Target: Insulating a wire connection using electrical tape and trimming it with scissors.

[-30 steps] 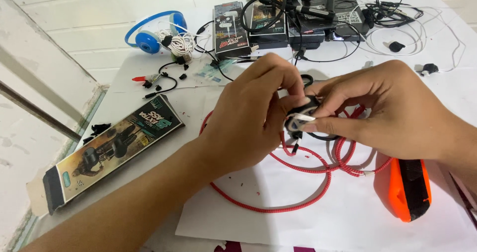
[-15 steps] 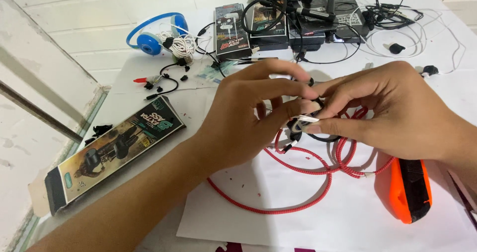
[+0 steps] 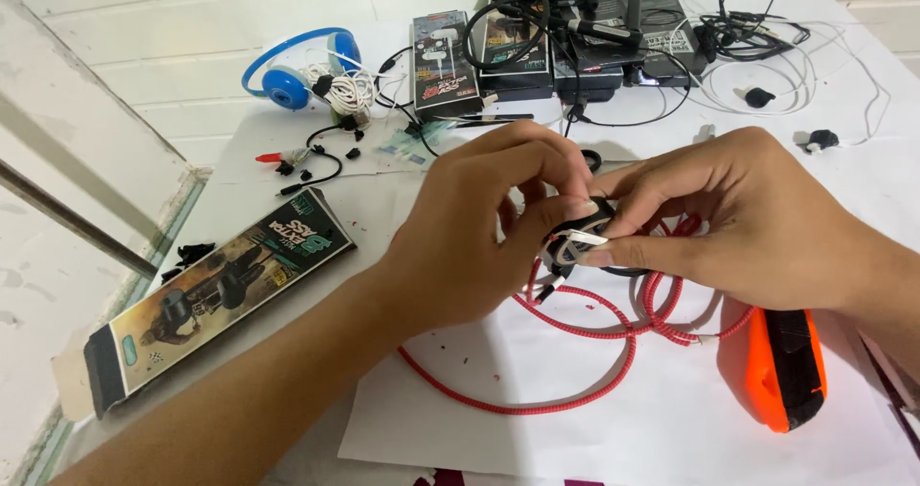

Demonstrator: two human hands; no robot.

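Note:
Both hands meet over the middle of the white table. My left hand (image 3: 479,227) and my right hand (image 3: 757,222) pinch a small black and white earpiece part (image 3: 575,239) between thumbs and fingertips. A red braided cable (image 3: 575,352) runs from under the hands and loops over a white paper sheet (image 3: 594,419). What exactly joins the cable to the part is hidden by the fingers.
An orange and black tool (image 3: 781,366) lies by my right wrist. A long printed box (image 3: 216,294) lies to the left. Blue headphones (image 3: 297,74), several dark boxes (image 3: 446,64) and tangled black and white cables (image 3: 767,35) crowd the far edge. Small black parts (image 3: 321,155) lie scattered.
The hands have shifted the small part slightly between the fingertips; my left index finger has moved over it. The cable and everything else stay in place.

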